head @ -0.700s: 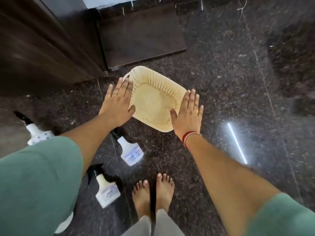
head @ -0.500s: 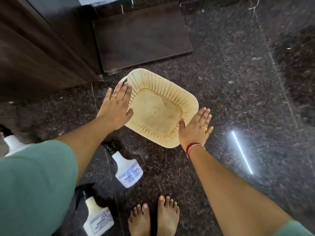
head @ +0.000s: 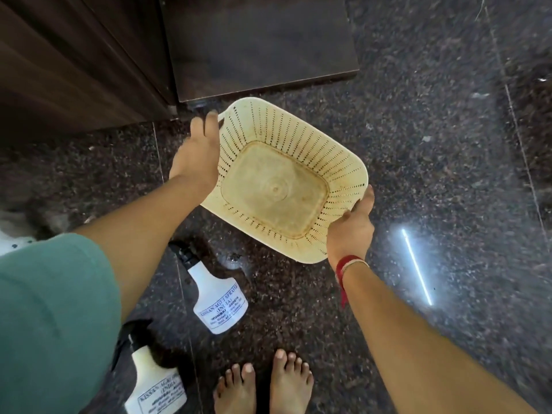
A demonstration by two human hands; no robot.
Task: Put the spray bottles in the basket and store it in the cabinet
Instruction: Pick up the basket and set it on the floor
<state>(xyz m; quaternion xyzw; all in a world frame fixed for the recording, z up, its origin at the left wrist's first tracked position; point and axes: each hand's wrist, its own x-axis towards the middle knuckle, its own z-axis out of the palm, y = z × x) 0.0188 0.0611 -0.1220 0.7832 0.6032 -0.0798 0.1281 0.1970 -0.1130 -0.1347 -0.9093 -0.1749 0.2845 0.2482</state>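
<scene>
A cream slotted plastic basket [head: 343, 162] sits empty over the dark granite floor. My left hand [head: 197, 153] grips its left rim near the handle. My right hand [head: 352, 225] holds the near right rim, thumb on the edge. A white spray bottle with a black nozzle [head: 216, 297] lies on the floor below the basket. A second labelled spray bottle [head: 155, 383] lies nearer to me, partly behind my green sleeve. A white shape at the far left edge [head: 12, 237] is mostly hidden.
A dark wooden cabinet [head: 74, 64] fills the upper left, with an open dark door panel [head: 257, 40] beyond the basket. My bare feet [head: 265, 383] stand at the bottom. A bright light reflection streaks the floor at right.
Both hands went from flat and open beside the basket to closing on its rims. The view has moved closer and the basket looks larger and slightly tilted.
</scene>
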